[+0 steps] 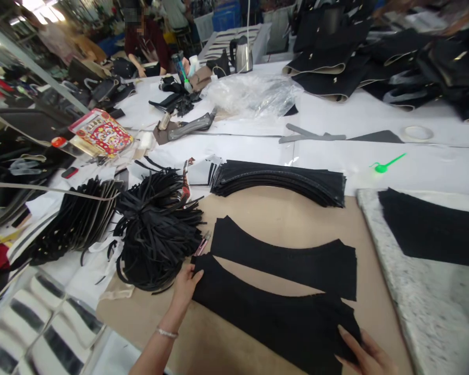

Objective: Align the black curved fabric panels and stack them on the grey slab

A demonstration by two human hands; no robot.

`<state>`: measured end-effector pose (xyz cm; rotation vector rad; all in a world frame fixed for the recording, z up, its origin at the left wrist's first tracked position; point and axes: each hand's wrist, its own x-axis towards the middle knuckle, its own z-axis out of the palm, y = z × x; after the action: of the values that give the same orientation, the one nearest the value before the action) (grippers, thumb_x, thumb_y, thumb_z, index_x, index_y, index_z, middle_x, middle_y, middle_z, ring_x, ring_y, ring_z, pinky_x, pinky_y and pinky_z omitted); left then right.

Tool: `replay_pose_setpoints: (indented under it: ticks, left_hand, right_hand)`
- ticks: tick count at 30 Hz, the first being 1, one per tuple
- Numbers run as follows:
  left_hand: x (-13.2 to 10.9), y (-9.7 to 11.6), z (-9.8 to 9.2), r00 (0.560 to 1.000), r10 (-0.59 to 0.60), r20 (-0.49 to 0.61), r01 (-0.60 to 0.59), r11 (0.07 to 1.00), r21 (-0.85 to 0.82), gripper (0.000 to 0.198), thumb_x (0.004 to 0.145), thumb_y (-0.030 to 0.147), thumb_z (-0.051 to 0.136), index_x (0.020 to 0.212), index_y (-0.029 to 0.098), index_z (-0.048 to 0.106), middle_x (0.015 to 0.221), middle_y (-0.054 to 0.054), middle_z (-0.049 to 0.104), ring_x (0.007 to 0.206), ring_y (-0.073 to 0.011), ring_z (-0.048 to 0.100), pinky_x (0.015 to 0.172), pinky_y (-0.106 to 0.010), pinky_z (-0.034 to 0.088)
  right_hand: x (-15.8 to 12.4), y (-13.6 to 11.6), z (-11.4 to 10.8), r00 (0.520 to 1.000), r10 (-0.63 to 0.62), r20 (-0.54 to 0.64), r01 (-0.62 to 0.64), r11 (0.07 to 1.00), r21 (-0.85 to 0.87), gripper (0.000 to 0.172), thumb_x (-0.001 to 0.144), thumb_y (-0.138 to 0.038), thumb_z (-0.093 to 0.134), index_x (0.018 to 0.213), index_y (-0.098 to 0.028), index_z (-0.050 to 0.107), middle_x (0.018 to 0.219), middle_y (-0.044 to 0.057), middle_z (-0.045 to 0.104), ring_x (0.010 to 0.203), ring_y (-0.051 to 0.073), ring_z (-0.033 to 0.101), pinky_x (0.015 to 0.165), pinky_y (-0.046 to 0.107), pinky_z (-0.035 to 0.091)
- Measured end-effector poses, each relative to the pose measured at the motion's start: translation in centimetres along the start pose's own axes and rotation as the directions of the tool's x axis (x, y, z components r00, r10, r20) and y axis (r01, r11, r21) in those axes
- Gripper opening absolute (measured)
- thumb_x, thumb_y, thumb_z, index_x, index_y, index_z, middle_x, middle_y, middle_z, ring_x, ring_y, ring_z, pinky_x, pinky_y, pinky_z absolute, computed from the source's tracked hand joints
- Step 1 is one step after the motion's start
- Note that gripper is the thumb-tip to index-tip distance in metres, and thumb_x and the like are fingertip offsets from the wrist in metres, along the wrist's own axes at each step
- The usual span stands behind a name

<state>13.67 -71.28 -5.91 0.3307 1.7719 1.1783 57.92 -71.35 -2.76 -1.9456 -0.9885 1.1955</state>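
Head view: a curved black front panel [266, 312] is held low in the foreground, over a brown board [375, 281]. Its upper left corner is pinched narrowly by the left hand [186, 284], with the thumb laid on top; a pale bracelet [167, 333] is worn on that wrist. The panel's right end is touched by the right hand [365, 349], whose fingers are moderately spread at the edge; whether the cloth is gripped between them cannot be told. Just beyond, a second panel [289, 260] of similar shape is laid on the board, and farther back a stack of black panels [277, 179] is set along the board's far edge. To the left, a large bundle of black strips [152, 224] is heaped, with a small pink-handled tool [203, 244] placed between it and the panels. On the right, another black piece [433, 229] is rested on a pale mottled slab [445, 312]. Behind the slab, a bright green object [381, 167] and a tape roll [417, 133] are seen on the white table [250, 148]. Farther back, crumpled clear plastic [254, 96] is spread near a metal kettle [243, 56].
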Motion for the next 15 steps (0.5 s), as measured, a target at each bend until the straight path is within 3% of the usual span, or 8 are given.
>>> replay_pose_setpoints:
  ticks: [3, 8, 10, 12, 15]
  left_hand:
    - [-0.4, 0.9, 0.3, 1.0, 0.012, 0.019, -0.013, 0.999, 0.05, 0.052, 0.039, 0.049, 0.088, 0.067, 0.016, 0.059, 0.07, -0.002, 0.064, 0.068, -0.0168, 0.06, 0.068, -0.028, 0.048]
    - [-1.5, 5.4, 1.6, 0.993, 0.045, 0.109, -0.049, 0.998, 0.036, 0.047, 0.057, 0.051, 0.081, 0.078, 0.017, 0.057, 0.069, 0.003, 0.061, 0.064, -0.0131, 0.057, 0.062, -0.024, 0.047]
    - [-1.2, 6.9, 2.7, 0.989, 0.096, 0.112, -0.101, 0.994, 0.037, 0.046, 0.058, 0.05, 0.081, 0.078, 0.017, 0.056, 0.068, 0.004, 0.059, 0.063, -0.0123, 0.055, 0.061, -0.023, 0.046]
    - [-0.1, 7.4, 4.0, 0.98, 0.172, 0.1, -0.181, 0.979, 0.092, 0.047, 0.057, 0.053, 0.08, 0.076, 0.017, 0.056, 0.067, 0.004, 0.057, 0.064, -0.0125, 0.055, 0.061, -0.023, 0.046]
    - [2.1, 6.5, 5.9, 0.963, 0.266, 0.045, -0.268, 0.925, 0.27, 0.05, 0.054, 0.06, 0.076, 0.072, 0.017, 0.057, 0.065, 0.003, 0.057, 0.064, -0.0146, 0.056, 0.061, -0.026, 0.047]
  right_hand:
    - [0.4, -1.2, 0.0, 0.998, 0.045, -0.032, -0.046, 0.999, -0.022, 0.042, 0.062, -0.054, 0.073, 0.083, -0.018, 0.072, 0.078, 0.006, 0.072, 0.074, 0.028, 0.068, 0.056, 0.029, 0.057]
    - [1.0, -4.5, -1.8, 0.994, -0.083, -0.075, 0.083, 0.997, -0.003, 0.041, 0.067, -0.056, 0.071, 0.084, -0.019, 0.07, 0.078, 0.004, 0.071, 0.078, 0.026, 0.067, 0.064, 0.029, 0.056]
    - [1.9, -5.3, -2.4, 0.989, -0.115, -0.088, 0.114, 0.993, -0.015, 0.04, 0.07, -0.057, 0.069, 0.081, -0.019, 0.069, 0.072, 0.003, 0.068, 0.073, 0.024, 0.065, 0.061, 0.028, 0.055]
    - [3.3, -5.5, -2.4, 0.984, -0.141, -0.107, 0.136, 0.989, -0.052, 0.038, 0.072, -0.058, 0.066, 0.075, -0.019, 0.065, 0.067, 0.002, 0.064, 0.066, 0.022, 0.061, 0.056, 0.028, 0.051]
    - [5.7, -4.9, -1.8, 0.976, -0.182, -0.12, 0.163, 0.975, -0.149, 0.04, 0.073, -0.06, 0.063, 0.068, -0.02, 0.059, 0.062, 0.001, 0.059, 0.061, 0.019, 0.056, 0.052, 0.028, 0.045]
